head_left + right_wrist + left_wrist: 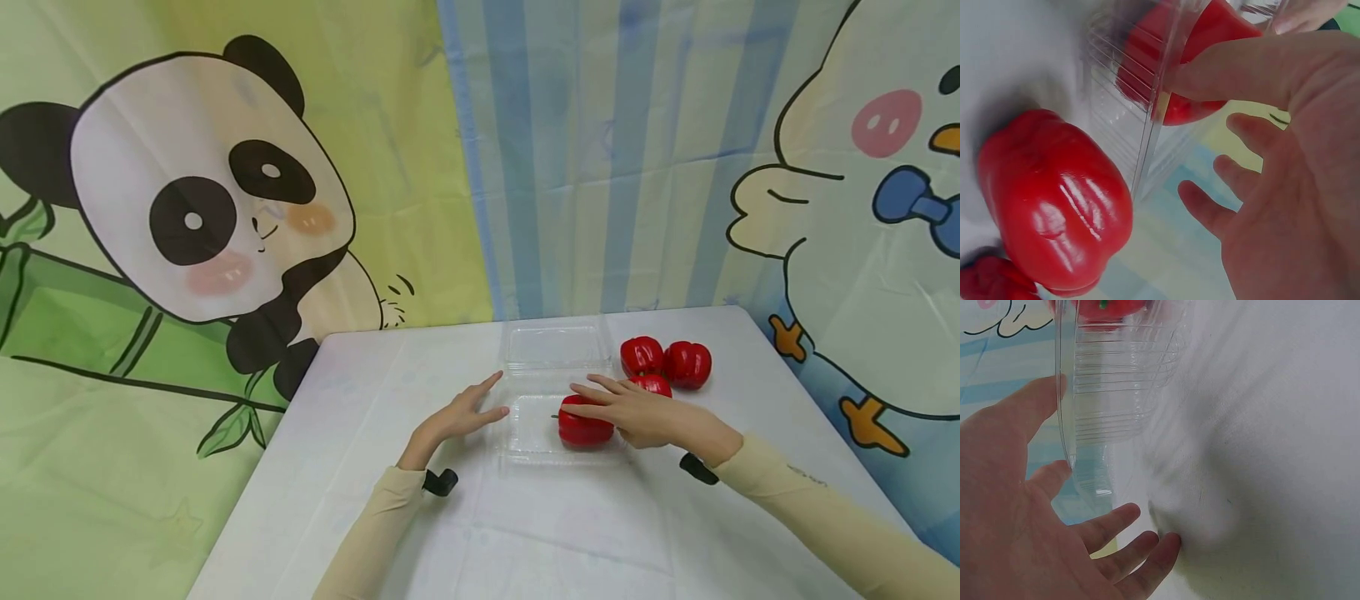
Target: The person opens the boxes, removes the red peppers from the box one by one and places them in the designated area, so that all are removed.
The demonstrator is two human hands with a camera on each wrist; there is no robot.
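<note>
A clear plastic clamshell box (pixel 528 450) lies opened on the table, its lid (pixel 555 343) folded back toward the wall. One red bell pepper (pixel 585 429) sits in the near half, its stem toward the left. My left hand (pixel 457 415) is at the box's left side, fingers spread; in the left wrist view its thumb and index finger touch the rim (pixel 1067 425). Over the pepper's right side reaches my right hand (pixel 648 412), fingers extended and apart. In the right wrist view its thumb (pixel 1229 72) lies at the rim against the pepper, without the fingers curling around it.
Right of the box stand three more red bell peppers: one at the back (pixel 641 355), one farther right (pixel 688 364), and one (pixel 652 384) partly hidden behind my right hand. A white cloth covers the table (pixel 555 533). Printed curtains (pixel 570 167) hang behind it.
</note>
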